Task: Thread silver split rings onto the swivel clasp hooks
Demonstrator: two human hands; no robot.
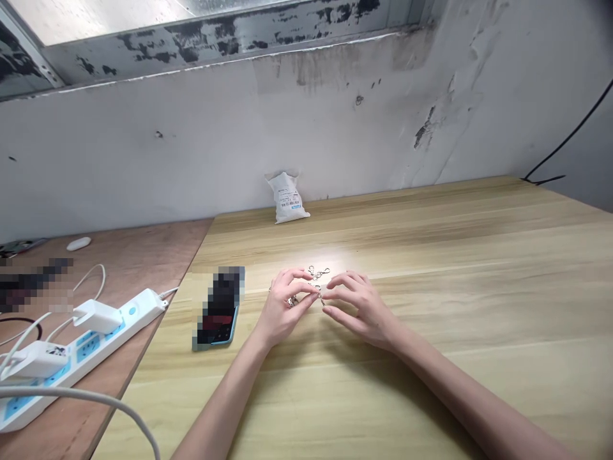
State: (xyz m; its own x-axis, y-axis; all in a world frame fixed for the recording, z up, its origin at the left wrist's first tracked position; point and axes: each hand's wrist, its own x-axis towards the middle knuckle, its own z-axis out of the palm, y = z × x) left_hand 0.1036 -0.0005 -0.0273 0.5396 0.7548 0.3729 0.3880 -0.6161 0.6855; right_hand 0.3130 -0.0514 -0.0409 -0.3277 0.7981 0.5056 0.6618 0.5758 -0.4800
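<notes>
My left hand [287, 303] pinches a small silver metal clasp [318, 289] between thumb and index finger. A short bit of chain [322, 300] hangs from it, towards my right hand [357, 300]. The right thumb and fingers are spread on either side of that chain; contact is too small to make out. Just beyond the fingertips, a few similar metal clasps with chain [318, 273] lie on the wooden table [460, 300]. More metal pieces [292, 300] show under my left palm, partly hidden by the fingers.
A phone [223, 335], partly pixelated, lies left of my left hand. Further left, a white power strip [138, 313] with plugged-in chargers [98, 316] and cables rests on a brown board [182, 246]. A white plastic packet [288, 198] leans against the wall [215, 140].
</notes>
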